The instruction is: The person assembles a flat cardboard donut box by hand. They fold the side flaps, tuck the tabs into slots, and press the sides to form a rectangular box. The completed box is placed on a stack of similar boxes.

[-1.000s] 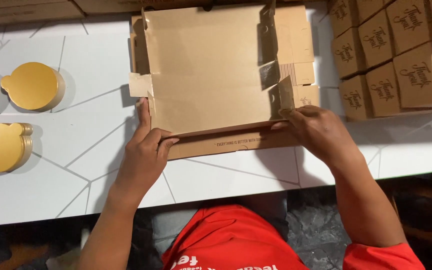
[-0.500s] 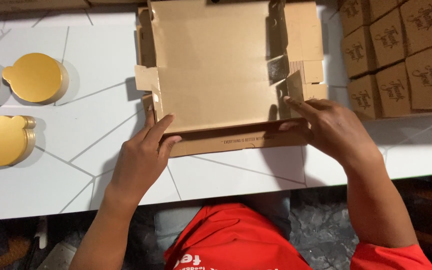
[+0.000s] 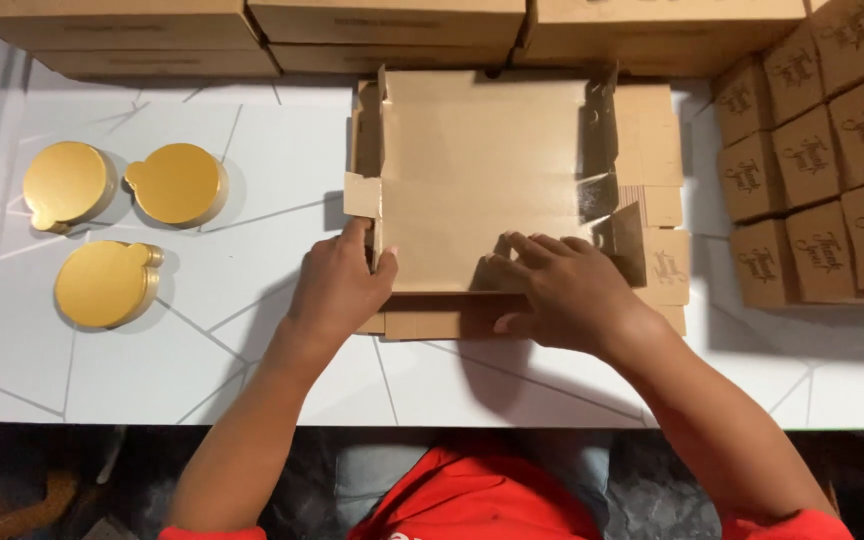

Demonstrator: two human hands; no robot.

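A brown cardboard box (image 3: 482,170), partly folded, lies open on the white table (image 3: 252,360) in front of me. My left hand (image 3: 337,285) grips the box's near-left corner, thumb inside the wall and fingers outside by the left flap. My right hand (image 3: 557,290) presses flat on the near wall and floor of the box, fingers spread toward the raised right side flap (image 3: 622,235). The near front flap (image 3: 442,318) lies folded under my palms.
Three round gold cake boards (image 3: 107,283) lie at the left of the table. Folded small brown boxes (image 3: 832,150) are stacked at the right. Flat cardboard cartons (image 3: 382,25) line the far edge. My red shirt (image 3: 472,500) shows below the table's near edge.
My right hand has slid left from the box's near-right corner onto the near wall and floor. The left hand moved up to grip the near-left corner. The view shifted.
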